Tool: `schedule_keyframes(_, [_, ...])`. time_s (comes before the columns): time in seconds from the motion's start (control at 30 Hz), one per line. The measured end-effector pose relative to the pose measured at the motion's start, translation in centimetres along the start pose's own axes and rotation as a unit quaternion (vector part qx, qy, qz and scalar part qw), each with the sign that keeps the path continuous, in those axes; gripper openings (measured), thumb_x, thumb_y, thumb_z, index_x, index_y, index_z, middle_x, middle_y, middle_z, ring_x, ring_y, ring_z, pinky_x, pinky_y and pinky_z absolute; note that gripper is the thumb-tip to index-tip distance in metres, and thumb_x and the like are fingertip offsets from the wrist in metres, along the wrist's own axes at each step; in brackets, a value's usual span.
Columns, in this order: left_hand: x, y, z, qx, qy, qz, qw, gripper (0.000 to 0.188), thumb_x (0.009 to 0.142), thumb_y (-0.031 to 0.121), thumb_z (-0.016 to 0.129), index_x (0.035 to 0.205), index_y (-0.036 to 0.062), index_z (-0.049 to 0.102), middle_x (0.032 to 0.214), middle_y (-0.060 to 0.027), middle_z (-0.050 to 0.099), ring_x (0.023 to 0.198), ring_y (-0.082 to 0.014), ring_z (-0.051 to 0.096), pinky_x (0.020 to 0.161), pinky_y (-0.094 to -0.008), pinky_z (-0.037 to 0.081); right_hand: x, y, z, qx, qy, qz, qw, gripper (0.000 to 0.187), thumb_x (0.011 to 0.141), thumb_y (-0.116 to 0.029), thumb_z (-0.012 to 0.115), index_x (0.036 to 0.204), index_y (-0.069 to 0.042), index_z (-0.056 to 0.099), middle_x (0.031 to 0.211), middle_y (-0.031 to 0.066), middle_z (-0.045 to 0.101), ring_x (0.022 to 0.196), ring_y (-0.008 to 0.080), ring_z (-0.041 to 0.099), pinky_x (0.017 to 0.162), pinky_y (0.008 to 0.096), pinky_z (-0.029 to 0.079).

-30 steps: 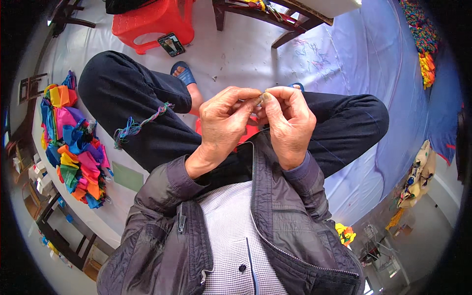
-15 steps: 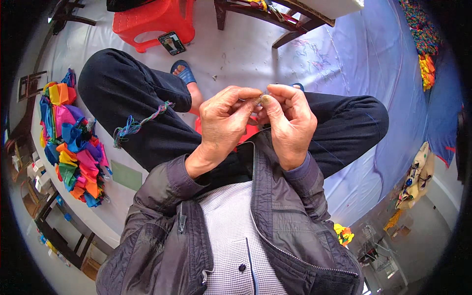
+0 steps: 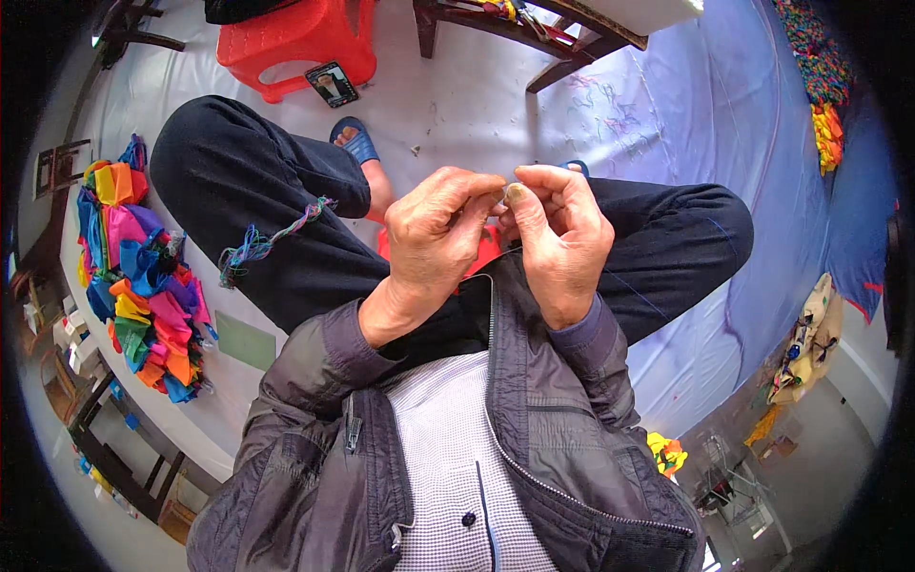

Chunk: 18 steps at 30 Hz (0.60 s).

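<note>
My left hand [image 3: 438, 234] and my right hand [image 3: 560, 238] meet fingertip to fingertip above my lap. Thumb and forefinger are pinched together on each. What they grip is too small to make out, and the curled fingers hide part of it. A bundle of multicoloured threads [image 3: 272, 240] lies across my left thigh, beyond my left wrist. On my right thigh a thin blue thread [image 3: 640, 296] rests against the dark trousers.
A heap of bright cloth pieces [image 3: 143, 276] lies at the left, with a green flat sheet [image 3: 245, 340] beside it. Ahead stand a red plastic stool [image 3: 295, 48] with a phone [image 3: 332, 84] leaning on it and a wooden bench [image 3: 562, 43]. Loose threads [image 3: 615, 119] litter the floor sheet.
The fingertips of both hands have shifted very slightly, with the pinch kept. Nothing else has visibly moved.
</note>
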<state>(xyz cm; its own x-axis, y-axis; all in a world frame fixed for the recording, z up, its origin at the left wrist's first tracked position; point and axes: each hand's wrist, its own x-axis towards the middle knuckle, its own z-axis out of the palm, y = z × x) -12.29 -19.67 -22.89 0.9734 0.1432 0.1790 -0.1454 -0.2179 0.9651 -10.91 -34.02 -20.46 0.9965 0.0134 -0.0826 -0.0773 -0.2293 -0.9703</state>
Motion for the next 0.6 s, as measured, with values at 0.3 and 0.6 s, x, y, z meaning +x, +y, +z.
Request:
schedule_keyframes(0.3, [0.16,0.21,-0.08,0.092,-0.003,0.074,0.993,0.018,0.087,-0.011,0.072,0.1,-0.0006,0.074,0.089,-0.0103,0.073,0.073,-0.0182,0.072,0.066,-0.0286,0.057,0.26,0.66,0.01,-0.034,0.011,0.001,0.999,0.007,0.095,0.0,0.071,0.101,0.001,0.068,0.082,0.0069,0.071,0.072,0.0117,0.069,0.065,0.0253,0.056])
schedule_keyframes(0.6, [0.35,0.55,-0.65,0.181,-0.03,0.121,0.975,0.021,0.083,-0.009,0.074,0.1,0.0032,0.073,0.09,-0.0103,0.071,0.073,-0.0251,0.072,0.062,-0.0336,0.058,0.28,0.07,-0.2,0.104,0.036,0.119,0.987,0.003,0.095,-0.002,0.07,0.094,0.001,0.071,0.086,0.0055,0.075,0.073,0.0084,0.066,0.067,0.024,0.053])
